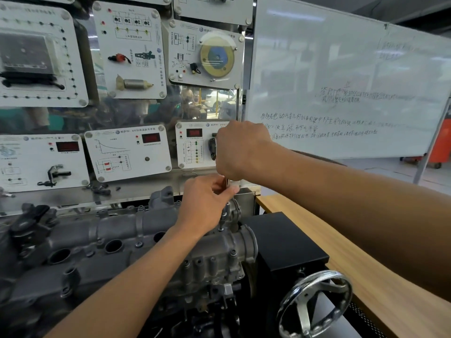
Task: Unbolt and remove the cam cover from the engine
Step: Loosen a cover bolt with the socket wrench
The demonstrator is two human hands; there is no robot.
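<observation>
The grey metal cam cover [127,230] lies across the top of the engine [195,269], with round plug holes along it. A slim driver tool [225,206] stands upright on a bolt at the cover's far right end. My right hand [240,148] grips the tool's top in a fist. Just below it, my left hand [207,203] pinches the shaft and steadies it over the bolt. The tool's handle is mostly hidden inside my hands.
A panel of white training boards [127,152] stands behind the engine. A whiteboard [341,89] fills the right background. A black box [283,242] and a chrome handwheel [314,303] sit right of the engine, beside a wooden tabletop [366,276].
</observation>
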